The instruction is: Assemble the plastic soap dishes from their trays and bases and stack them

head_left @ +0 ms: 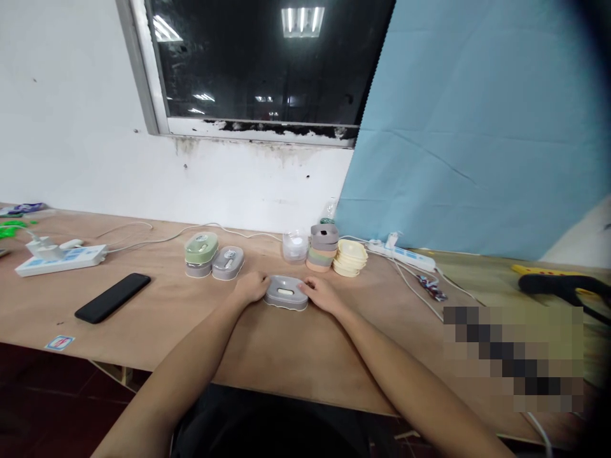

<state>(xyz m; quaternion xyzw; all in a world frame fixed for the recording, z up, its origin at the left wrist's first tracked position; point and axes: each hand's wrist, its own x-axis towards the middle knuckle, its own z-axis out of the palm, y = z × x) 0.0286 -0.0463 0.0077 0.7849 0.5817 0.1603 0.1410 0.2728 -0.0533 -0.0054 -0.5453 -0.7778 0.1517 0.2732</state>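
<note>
A grey oval lidded box point(285, 293) with a pale oblong piece in the middle of its top rests on the wooden table in front of me. Curled against its left end is my left hand point(252, 287), the fingers partly hidden. My right hand point(324, 294) grips the opposite end, its thumb at the rim. Behind and to the left stand a green-topped oval box point(201, 247) on a grey one, and beside them another grey oval box point(228, 262).
Beyond my right hand are stacked grey, green and orange trays point(323, 245), pale yellow trays point(350, 257) and clear plastic pieces point(295, 245). A black phone point(113, 297) lies left. Power strips point(71, 259) with white cables sit at both sides; a wall rises behind.
</note>
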